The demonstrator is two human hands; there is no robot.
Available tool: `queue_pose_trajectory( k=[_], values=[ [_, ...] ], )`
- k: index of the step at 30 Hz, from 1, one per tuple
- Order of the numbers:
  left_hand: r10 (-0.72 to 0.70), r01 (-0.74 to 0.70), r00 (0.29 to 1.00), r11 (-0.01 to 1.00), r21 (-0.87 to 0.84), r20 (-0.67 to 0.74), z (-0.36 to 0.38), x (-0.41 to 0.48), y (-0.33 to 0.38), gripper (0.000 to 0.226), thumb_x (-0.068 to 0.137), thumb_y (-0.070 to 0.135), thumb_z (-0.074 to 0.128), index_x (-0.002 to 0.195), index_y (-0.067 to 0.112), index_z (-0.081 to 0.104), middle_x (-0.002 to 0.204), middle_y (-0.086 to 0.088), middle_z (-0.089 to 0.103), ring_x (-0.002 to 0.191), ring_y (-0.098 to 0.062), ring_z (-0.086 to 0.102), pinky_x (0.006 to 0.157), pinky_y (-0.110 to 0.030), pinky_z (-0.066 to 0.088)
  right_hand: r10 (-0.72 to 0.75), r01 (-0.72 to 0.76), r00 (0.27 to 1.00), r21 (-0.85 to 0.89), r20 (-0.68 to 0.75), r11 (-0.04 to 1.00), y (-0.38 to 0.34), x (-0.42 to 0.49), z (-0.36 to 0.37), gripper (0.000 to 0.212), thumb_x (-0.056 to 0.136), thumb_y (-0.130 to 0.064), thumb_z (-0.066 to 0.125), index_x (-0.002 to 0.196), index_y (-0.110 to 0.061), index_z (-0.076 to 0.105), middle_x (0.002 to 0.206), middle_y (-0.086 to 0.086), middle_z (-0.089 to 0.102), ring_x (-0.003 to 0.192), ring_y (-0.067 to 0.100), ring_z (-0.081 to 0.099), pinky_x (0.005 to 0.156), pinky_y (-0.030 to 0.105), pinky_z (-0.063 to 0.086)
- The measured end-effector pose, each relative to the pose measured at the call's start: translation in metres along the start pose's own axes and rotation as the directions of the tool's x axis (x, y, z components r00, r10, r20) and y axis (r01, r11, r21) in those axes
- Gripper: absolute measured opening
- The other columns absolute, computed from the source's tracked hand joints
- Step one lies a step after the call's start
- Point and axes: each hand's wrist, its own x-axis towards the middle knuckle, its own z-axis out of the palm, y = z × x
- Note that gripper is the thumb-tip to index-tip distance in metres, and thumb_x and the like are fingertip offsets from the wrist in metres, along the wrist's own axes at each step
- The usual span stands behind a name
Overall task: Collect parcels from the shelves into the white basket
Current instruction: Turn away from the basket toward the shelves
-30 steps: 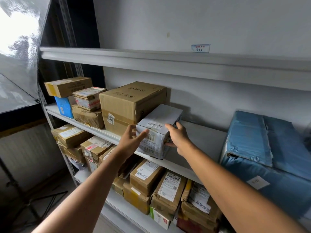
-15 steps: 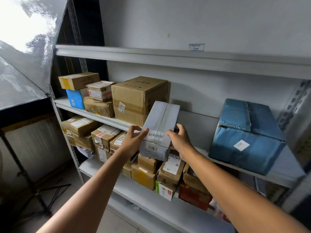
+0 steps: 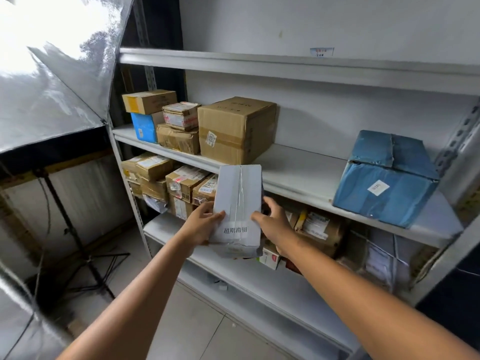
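While the grey parcel (image 3: 238, 203) is held off the shelves, entries run left to right.

Far left: a silver reflector sheet (image 3: 52, 94), with a black tripod (image 3: 78, 245) standing on the floor below it.

Next, the white rack (image 3: 285, 64). Middle shelf (image 3: 298, 172), left end: a cluster of small boxes (image 3: 166, 123) (brown ones plus one blue), touching one another, and just beside them a large brown box (image 3: 236, 129). Lower shelf (image 3: 161, 224): more labelled brown boxes (image 3: 168, 183), packed close together.

Centre: left hand (image 3: 201, 226) on the parcel's left edge, thumb lying across the front face, fingers behind it; grip clamped on the parcel. The parcel stands nearly upright in the air in front of the rack, its top end level with the middle shelf's front edge. A taped seam runs down its face and a printed label sits near the bottom. Right hand (image 3: 275, 224) on the right edge, thumb on the face, fingers curled round the side; grip likewise clamped on the parcel.

Far right of the middle shelf: a blue parcel (image 3: 387, 178) with a small white label, well apart from the large brown box.
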Motion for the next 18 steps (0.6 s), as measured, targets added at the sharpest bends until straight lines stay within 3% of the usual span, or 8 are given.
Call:
queue_pose_trajectory(
  k=[3,7,11,14,18],
  values=[
    [0.008,-0.008,0.998,1.000,-0.006,-0.056,-0.018,-0.015,-0.011,0.040,0.095,0.020,0.065,0.129,0.015,0.046,0.107,-0.009,0.068,0.085,-0.020,0.070,0.059,-0.034,0.058,-0.032,0.031,0.999,0.048,0.024,0.998,-0.004,-0.009,0.024,0.065,0.091,-0.022,0.068,0.148,-0.020,0.037,0.126,0.002,0.061,0.108,0.021,0.063,0.094,0.041,0.054],
    [0.019,-0.026,0.990,0.999,-0.044,-0.139,-0.057,-0.035,-0.019,0.044,0.094,0.018,0.066,0.130,0.013,0.043,0.110,-0.010,0.068,0.085,-0.019,0.071,0.054,-0.029,0.055,-0.048,0.042,0.993,0.058,0.104,0.997,-0.018,-0.010,0.066,0.058,0.094,-0.028,0.066,0.146,-0.022,0.040,0.124,0.005,0.064,0.105,0.024,0.066,0.093,0.046,0.056],
    [0.032,-0.044,0.972,0.998,-0.048,-0.234,-0.098,-0.053,-0.020,0.044,0.093,0.018,0.067,0.131,0.019,0.046,0.111,-0.007,0.070,0.083,-0.015,0.072,0.057,-0.029,0.055,-0.130,0.124,0.971,0.040,0.201,0.991,-0.035,-0.007,0.107,0.029,0.096,-0.023,0.063,0.124,-0.024,0.058,0.117,0.005,0.069,0.099,0.021,0.068,0.085,0.038,0.059],
    [0.029,-0.051,0.946,0.997,-0.059,-0.322,-0.129,-0.073,-0.021,0.043,0.095,0.017,0.065,0.132,0.026,0.046,0.099,0.001,0.071,0.081,-0.014,0.071,0.057,-0.032,0.058,-0.162,0.147,0.943,0.072,0.290,0.987,-0.047,-0.005,0.147,0.031,0.096,-0.016,0.064,0.126,-0.017,0.058,0.116,0.006,0.070,0.096,0.021,0.069,0.078,0.033,0.058],
    [0.018,-0.016,0.888,1.000,0.008,-0.459,-0.168,-0.097,-0.022,0.046,0.097,0.026,0.062,0.139,0.024,0.044,0.115,-0.003,0.067,0.089,-0.014,0.069,0.054,-0.028,0.055,-0.186,0.151,0.889,0.116,0.419,0.982,-0.057,-0.004,0.197,0.030,0.095,-0.012,0.063,0.125,-0.014,0.058,0.116,0.009,0.070,0.098,0.025,0.069,0.078,0.035,0.060]
  ],
)
